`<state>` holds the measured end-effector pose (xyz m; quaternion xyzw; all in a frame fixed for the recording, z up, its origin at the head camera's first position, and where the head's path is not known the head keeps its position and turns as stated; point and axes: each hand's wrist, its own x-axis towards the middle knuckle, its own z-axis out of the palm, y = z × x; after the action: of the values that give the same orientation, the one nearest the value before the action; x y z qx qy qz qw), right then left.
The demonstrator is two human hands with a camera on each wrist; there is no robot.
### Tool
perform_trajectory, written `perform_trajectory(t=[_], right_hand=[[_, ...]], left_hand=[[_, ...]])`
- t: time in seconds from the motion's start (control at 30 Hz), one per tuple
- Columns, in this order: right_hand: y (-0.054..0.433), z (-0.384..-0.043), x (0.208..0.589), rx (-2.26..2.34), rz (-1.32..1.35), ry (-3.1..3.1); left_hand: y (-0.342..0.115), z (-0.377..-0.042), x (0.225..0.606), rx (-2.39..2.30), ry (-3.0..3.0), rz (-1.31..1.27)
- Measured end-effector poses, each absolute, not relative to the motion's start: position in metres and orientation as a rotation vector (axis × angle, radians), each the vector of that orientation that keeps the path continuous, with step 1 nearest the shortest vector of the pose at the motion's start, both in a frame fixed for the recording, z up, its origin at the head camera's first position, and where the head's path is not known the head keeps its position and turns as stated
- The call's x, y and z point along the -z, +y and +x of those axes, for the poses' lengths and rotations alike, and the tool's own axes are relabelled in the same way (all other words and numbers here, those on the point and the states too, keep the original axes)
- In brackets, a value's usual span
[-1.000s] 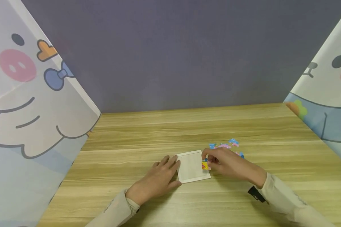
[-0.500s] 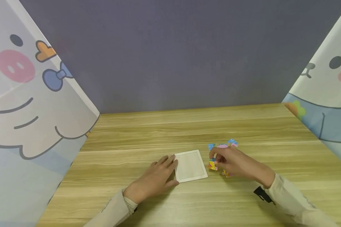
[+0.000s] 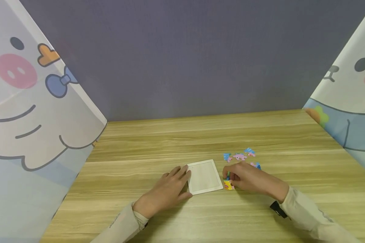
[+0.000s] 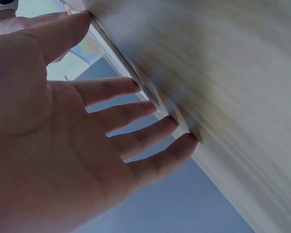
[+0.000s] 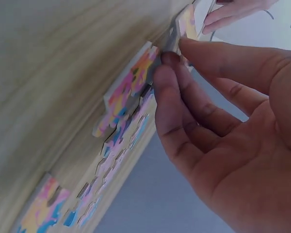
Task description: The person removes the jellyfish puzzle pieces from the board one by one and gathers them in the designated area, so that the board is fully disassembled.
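Note:
A thin, pale square puzzle tray (image 3: 207, 191) lies flat on the wooden table. The fingertips of my left hand (image 3: 165, 189) rest along its left edge, fingers spread and nearly straight; the left wrist view shows them lined up at that edge. Just right of the tray, my right hand (image 3: 250, 179) pinches a yellow jigsaw piece (image 3: 229, 185) between thumb and fingers. In the right wrist view this jigsaw piece (image 5: 187, 23) stands partly behind the fingertips, close to the table. My right hand hides some of the pieces beneath it in the head view.
Beyond my right hand lie several loose jigsaw pieces: a blue one (image 3: 226, 156), a pink one (image 3: 239, 156), a blue-and-pink one (image 3: 249, 152) and another (image 3: 256, 165). The right wrist view shows a pink-and-yellow piece (image 5: 133, 75) nearby. A dark panel (image 3: 182, 60) rises behind the table.
My right hand has carried the yellow piece from over the tray's right edge out to the right, then slightly nearer to me. My left hand has stayed at the tray's left edge.

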<state>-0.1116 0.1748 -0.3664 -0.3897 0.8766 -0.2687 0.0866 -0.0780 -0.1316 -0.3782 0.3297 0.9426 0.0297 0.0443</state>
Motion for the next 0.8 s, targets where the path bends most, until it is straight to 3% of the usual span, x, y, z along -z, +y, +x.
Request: perform_trajectory(t=[0.8], right_hand=[[0.1804, -0.1152, 0.3652, 0.757, -1.128, 2.656]], left_hand=[[-0.1317, -0.0816, 0.3792, -0.133, 2.873, 1.005]])
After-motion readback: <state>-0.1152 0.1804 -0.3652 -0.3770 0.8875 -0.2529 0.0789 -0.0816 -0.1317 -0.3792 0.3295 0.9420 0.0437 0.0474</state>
